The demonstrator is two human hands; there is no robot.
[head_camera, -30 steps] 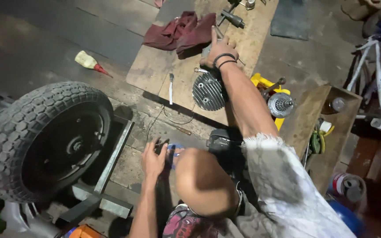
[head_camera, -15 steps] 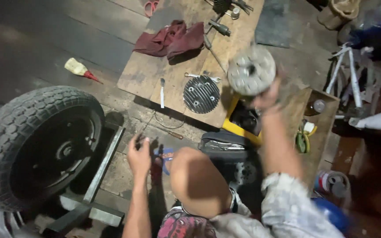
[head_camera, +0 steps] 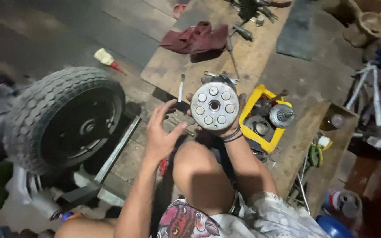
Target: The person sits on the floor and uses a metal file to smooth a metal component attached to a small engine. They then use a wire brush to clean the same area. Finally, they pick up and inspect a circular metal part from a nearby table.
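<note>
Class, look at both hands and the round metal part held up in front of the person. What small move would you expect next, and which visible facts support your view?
Probably the left hand closes onto the round grey metal disc with six circular rollers. The right hand alone holds the disc from behind, face up above the knee, while the left hand hovers open beside its rim with fingers spread, not touching.

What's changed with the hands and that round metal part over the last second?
The right hand, which was reaching out to the wooden board a second ago, has picked up the round metal disc and brought it in above the knee. The left hand rose from the floor, open, towards it. Tyre, red rag and yellow tray stayed put.
</note>
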